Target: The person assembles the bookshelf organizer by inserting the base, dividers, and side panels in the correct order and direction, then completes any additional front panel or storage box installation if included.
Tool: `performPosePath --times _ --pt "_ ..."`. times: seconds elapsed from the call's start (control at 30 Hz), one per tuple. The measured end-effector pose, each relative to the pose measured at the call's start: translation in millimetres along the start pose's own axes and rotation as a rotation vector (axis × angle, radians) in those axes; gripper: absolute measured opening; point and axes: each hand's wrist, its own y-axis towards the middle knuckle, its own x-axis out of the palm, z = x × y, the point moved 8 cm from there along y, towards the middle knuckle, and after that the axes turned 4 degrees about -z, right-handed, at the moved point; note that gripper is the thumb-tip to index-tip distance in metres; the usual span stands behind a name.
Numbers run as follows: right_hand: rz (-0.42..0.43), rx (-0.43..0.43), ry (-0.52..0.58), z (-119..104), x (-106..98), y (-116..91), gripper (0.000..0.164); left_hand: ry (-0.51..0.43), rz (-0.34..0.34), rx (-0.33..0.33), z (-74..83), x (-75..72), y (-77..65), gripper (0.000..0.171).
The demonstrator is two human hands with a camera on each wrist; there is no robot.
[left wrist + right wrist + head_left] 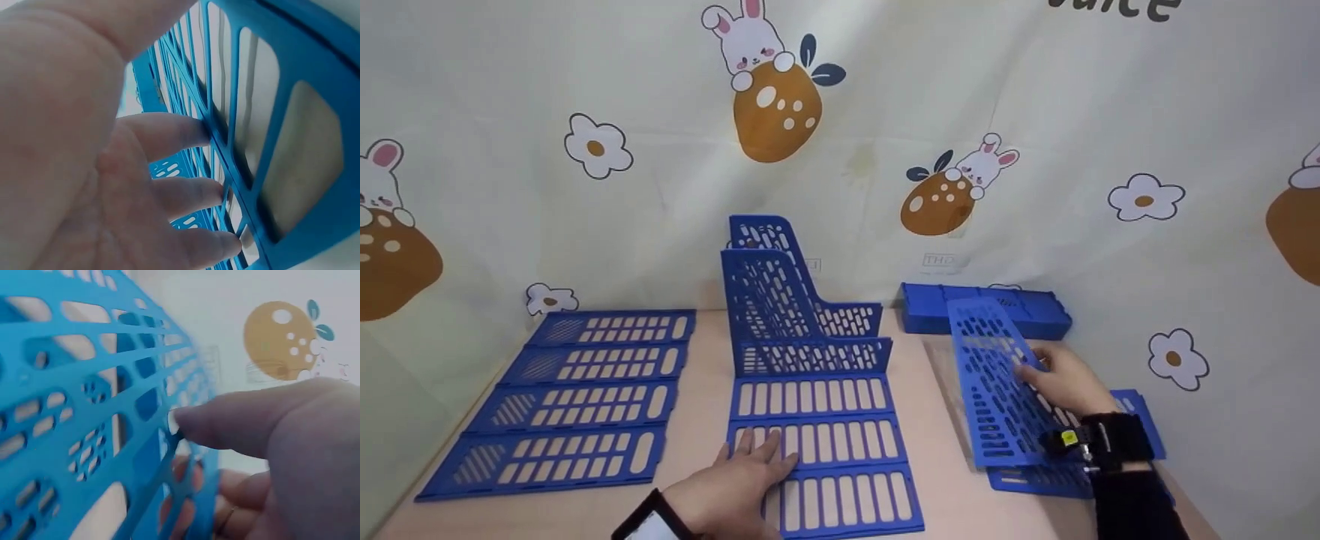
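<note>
My left hand (742,480) lies with spread fingers on the flat slotted blue base panel (877,499); in the left wrist view its fingertips (211,193) touch the bars. Two perforated blue side panels (769,300) stand upright at the far part of this base. On the right, my right hand (1061,379) grips a loose perforated blue side panel (990,390) by its edge, thumb on the near face. In the right wrist view the thumb (225,422) presses on the panel (84,405), with other fingers behind it, partly seen through the holes.
At left lies a folded-out blue panel strip (585,405) in several joined sections. A long blue piece (915,307) sits at the back right against the printed curtain (840,202). More blue perforated panels (1039,481) lie under the right hand, beside a clear plastic sheet (945,367).
</note>
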Motion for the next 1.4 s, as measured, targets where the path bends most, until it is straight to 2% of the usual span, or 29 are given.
performPosePath --times 0.13,0.27,0.5,1.07,1.23,1.4 --pt "0.107 -0.099 0.114 -24 -4 -3 0.031 -0.002 0.0 -0.008 -1.7 -0.9 0.3 0.111" --pt "0.19 -0.208 0.206 -48 3 -4 0.014 -0.023 0.004 -0.026 -2.9 0.0 1.3 0.113" --pt "0.206 -0.355 0.35 -70 25 -2 0.009 0.003 0.026 -0.014 1.8 -1.7 1.4 0.113" --pt "0.223 -0.371 0.322 -73 31 -2 0.007 -0.023 0.012 -0.035 2.1 -1.4 1.4 0.112" --pt "0.238 -0.384 0.357 -74 34 -3 0.007 -0.019 0.014 -0.032 1.5 -1.5 1.8 0.11" --pt "0.21 -0.398 0.406 -75 37 -3 0.009 -0.006 0.022 -0.009 1.2 -1.2 1.0 0.11"
